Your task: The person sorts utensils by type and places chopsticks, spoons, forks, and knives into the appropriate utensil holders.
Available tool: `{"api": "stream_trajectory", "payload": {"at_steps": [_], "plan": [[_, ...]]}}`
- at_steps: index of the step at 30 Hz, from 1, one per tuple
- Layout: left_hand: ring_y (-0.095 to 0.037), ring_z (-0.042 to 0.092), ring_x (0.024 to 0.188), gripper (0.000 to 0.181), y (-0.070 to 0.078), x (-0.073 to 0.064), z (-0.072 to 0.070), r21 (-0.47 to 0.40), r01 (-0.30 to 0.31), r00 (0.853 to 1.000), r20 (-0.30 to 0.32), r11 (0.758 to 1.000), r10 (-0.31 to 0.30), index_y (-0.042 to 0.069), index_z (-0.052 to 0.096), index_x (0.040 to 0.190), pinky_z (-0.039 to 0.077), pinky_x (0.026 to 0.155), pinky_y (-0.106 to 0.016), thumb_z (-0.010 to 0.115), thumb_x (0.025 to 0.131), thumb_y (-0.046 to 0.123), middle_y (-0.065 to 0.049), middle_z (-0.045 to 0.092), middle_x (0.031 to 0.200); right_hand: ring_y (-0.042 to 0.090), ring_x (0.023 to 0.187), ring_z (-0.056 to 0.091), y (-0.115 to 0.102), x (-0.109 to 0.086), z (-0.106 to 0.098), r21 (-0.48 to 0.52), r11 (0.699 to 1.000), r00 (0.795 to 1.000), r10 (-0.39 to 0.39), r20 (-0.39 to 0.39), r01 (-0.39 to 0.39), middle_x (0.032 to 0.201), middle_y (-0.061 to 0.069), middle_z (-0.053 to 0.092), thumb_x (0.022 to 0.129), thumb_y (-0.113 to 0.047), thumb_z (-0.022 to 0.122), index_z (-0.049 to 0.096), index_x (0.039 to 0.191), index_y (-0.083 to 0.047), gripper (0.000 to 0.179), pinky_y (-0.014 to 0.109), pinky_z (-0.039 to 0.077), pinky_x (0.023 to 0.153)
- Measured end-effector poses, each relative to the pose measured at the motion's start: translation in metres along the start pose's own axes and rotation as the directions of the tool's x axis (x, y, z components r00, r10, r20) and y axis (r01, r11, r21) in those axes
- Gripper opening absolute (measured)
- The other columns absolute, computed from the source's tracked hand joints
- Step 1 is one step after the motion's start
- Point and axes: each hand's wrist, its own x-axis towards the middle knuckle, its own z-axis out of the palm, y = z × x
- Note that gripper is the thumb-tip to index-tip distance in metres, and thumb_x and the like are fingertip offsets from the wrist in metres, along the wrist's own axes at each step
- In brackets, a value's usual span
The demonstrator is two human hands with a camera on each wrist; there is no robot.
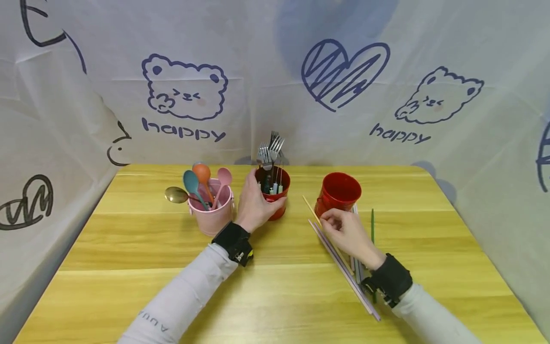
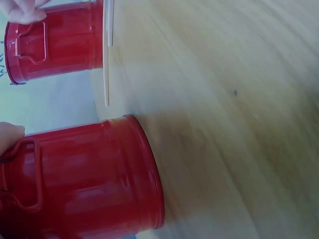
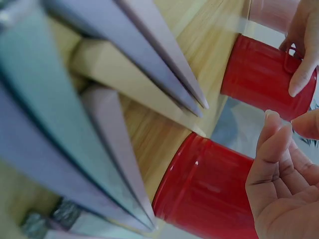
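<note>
A small red metal bucket (image 1: pixel 277 213) with several forks (image 1: pixel 275 147) standing in it is gripped by my left hand (image 1: pixel 255 203), thumb on its right side and fingers on the left. My right hand (image 1: pixel 350 234) hovers over chopsticks in front of a second red bucket (image 1: pixel 342 188), which looks bare inside. Its fingers bend loosely, and in the right wrist view a gap shows between thumb and fingertips, with nothing held. Lilac chopsticks (image 1: pixel 343 270), a yellow one (image 1: pixel 310 208) and a green one (image 1: pixel 372 228) lie beneath and beside that hand.
Left of my left hand stands a pink bucket (image 1: pixel 211 220) holding several spoons; a gold spoon (image 1: pixel 176 195) leans out over its left rim. A white cloth wall with drawings (image 1: pixel 275 95) rises behind the wooden table (image 1: pixel 275 296).
</note>
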Motion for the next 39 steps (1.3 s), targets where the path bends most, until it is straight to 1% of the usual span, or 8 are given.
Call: {"api": "stream_trajectory", "payload": {"at_steps": [6, 15, 17, 23, 28, 30, 33, 39], "plan": [[-0.035, 0.041, 0.138, 0.101, 0.000, -0.003, -0.001, 0.050, -0.017, 0.999, -0.050, 0.999, 0.019, 0.000, 0.024, 0.153, 0.035, 0.122, -0.050, 0.084, 0.079, 0.033, -0.021, 0.040, 0.150, 0.005, 0.064, 0.055, 0.004, -0.008, -0.007, 0.023, 0.999, 1.000, 0.028, 0.010, -0.028, 0.076, 0.003, 0.065, 0.097, -0.008, 0.061, 0.071, 0.103, 0.001, 0.014, 0.021, 0.047, 0.060], [-0.034, 0.031, 0.144, 0.100, 0.011, -0.009, -0.002, 0.081, -0.137, 0.980, -0.132, 0.987, 0.147, 0.002, 0.026, 0.153, 0.031, 0.123, -0.051, 0.083, 0.078, 0.034, -0.017, 0.027, 0.159, 0.006, 0.061, 0.050, 0.009, -0.015, -0.018, 0.053, 0.997, 0.998, 0.055, 0.020, -0.056, 0.078, 0.009, 0.065, 0.098, -0.005, 0.059, 0.069, 0.107, 0.003, 0.016, 0.021, 0.041, 0.055], [-0.034, 0.033, 0.143, 0.097, 0.014, -0.010, -0.001, 0.082, -0.190, 0.967, -0.154, 0.978, 0.201, 0.002, 0.028, 0.152, 0.032, 0.122, -0.051, 0.083, 0.078, 0.033, -0.017, 0.030, 0.157, 0.006, 0.061, 0.050, 0.010, -0.017, -0.021, 0.046, 0.997, 0.998, 0.055, 0.021, -0.056, 0.078, 0.012, 0.065, 0.098, -0.005, 0.059, 0.068, 0.107, 0.004, 0.016, 0.021, 0.041, 0.055], [-0.035, 0.040, 0.138, 0.088, 0.026, -0.008, 0.003, 0.106, -0.355, 0.911, -0.186, 0.929, 0.369, -0.002, 0.037, 0.148, 0.037, 0.118, -0.049, 0.082, 0.078, 0.027, -0.020, 0.039, 0.151, 0.005, 0.060, 0.048, 0.016, -0.022, -0.033, 0.019, 0.996, 0.996, 0.084, 0.029, -0.084, 0.076, 0.010, 0.064, 0.097, -0.004, 0.059, 0.067, 0.108, 0.008, 0.018, 0.021, 0.041, 0.055], [-0.034, 0.042, 0.137, 0.081, 0.035, -0.007, 0.013, 0.156, -0.486, 0.851, -0.142, 0.860, 0.506, -0.003, 0.041, 0.145, 0.037, 0.120, -0.046, 0.081, 0.080, 0.024, -0.019, 0.044, 0.147, 0.004, 0.059, 0.049, 0.023, -0.029, -0.045, -0.033, 0.992, 0.992, 0.126, 0.019, -0.125, 0.074, 0.007, 0.063, 0.095, -0.005, 0.060, 0.068, 0.105, 0.007, 0.017, 0.021, 0.042, 0.054], [-0.033, 0.044, 0.136, 0.079, 0.039, -0.007, 0.018, 0.150, -0.517, 0.838, -0.113, 0.843, 0.534, -0.003, 0.041, 0.145, 0.037, 0.120, -0.046, 0.080, 0.081, 0.024, -0.019, 0.045, 0.146, 0.003, 0.058, 0.049, 0.025, -0.032, -0.049, -0.049, 0.989, 0.990, 0.141, 0.019, -0.140, 0.073, 0.007, 0.064, 0.095, -0.005, 0.060, 0.068, 0.104, 0.006, 0.017, 0.021, 0.042, 0.052], [-0.033, 0.045, 0.135, 0.079, 0.045, -0.007, 0.026, 0.094, -0.522, 0.845, -0.072, 0.848, 0.529, -0.002, 0.039, 0.146, 0.039, 0.119, -0.047, 0.079, 0.082, 0.023, -0.019, 0.045, 0.147, 0.002, 0.058, 0.050, 0.027, -0.038, -0.055, -0.065, 0.985, 0.987, 0.161, 0.019, -0.160, 0.072, 0.007, 0.064, 0.095, -0.005, 0.060, 0.067, 0.103, 0.006, 0.016, 0.021, 0.041, 0.051], [-0.032, 0.041, 0.142, 0.085, 0.058, -0.005, 0.045, -0.040, -0.423, 0.904, 0.046, 0.905, 0.424, 0.000, 0.031, 0.152, 0.039, 0.120, -0.046, 0.077, 0.085, 0.027, -0.018, 0.039, 0.155, 0.004, 0.058, 0.049, 0.033, -0.048, -0.068, -0.153, 0.965, 0.976, 0.216, 0.000, -0.214, 0.072, 0.007, 0.066, 0.096, -0.010, 0.061, 0.069, 0.099, 0.003, 0.016, 0.021, 0.040, 0.052]]}}
